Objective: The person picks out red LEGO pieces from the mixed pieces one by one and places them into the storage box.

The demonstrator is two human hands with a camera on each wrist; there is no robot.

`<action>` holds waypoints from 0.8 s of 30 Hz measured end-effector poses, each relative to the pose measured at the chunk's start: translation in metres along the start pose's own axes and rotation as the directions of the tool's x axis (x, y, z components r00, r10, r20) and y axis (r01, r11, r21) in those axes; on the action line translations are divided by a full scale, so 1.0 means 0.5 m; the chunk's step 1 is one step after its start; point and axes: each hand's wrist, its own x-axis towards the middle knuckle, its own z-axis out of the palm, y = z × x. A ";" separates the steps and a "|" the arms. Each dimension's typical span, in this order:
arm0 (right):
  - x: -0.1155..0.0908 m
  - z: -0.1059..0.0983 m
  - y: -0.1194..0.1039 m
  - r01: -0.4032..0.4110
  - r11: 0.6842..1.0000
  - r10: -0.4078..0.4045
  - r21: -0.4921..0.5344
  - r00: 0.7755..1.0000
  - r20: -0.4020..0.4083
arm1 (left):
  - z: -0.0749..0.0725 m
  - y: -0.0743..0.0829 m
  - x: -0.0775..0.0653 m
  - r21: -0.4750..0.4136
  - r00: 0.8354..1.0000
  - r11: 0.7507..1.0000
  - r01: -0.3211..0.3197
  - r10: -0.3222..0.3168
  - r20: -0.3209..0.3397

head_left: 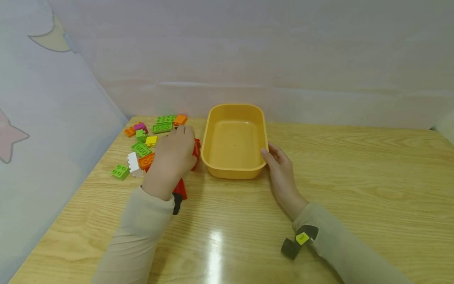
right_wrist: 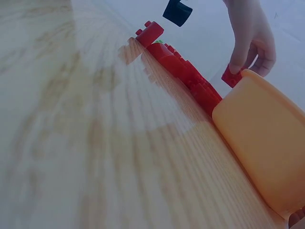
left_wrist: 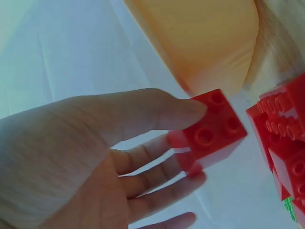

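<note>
My left hand [head_left: 173,157] pinches a red toy brick [left_wrist: 220,126] between thumb and fingers, with the brick's studs showing in the left wrist view. It is lifted off the table, just left of a yellow plastic tub [head_left: 234,174]; in the head view the hand hides it. The tub's inside holds nothing. At the tub's right side, my right hand [head_left: 283,177] grips the wall, thumb over the rim and fingers outside. More red bricks [right_wrist: 178,67] lie on the table beside the tub, partly covered by my left hand in the head view.
Left of my left hand, loose bricks are spread over the wooden table [head_left: 340,177]: green [head_left: 120,172], white [head_left: 134,163], yellow [head_left: 151,141], orange [head_left: 180,120] and magenta [head_left: 140,126]. A pale cloth wall [head_left: 283,51] rises behind the table's back edge.
</note>
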 end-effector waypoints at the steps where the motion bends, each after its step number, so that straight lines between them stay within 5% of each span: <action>1: 0.000 0.000 0.000 0.000 1.000 0.000 0.001 1.000 0.003 | 0.001 0.002 0.001 -0.002 1.000 1.000 -0.005 0.005 -0.013; 10: -0.001 0.000 0.000 -0.008 1.000 0.008 0.030 1.000 0.007 | 0.013 0.014 0.005 -0.021 0.984 0.999 -0.046 0.042 -0.172; 24: 0.000 0.000 0.001 0.001 1.000 -0.002 0.016 1.000 0.027 | 0.006 0.013 0.012 0.006 0.948 0.999 -0.034 0.034 -0.317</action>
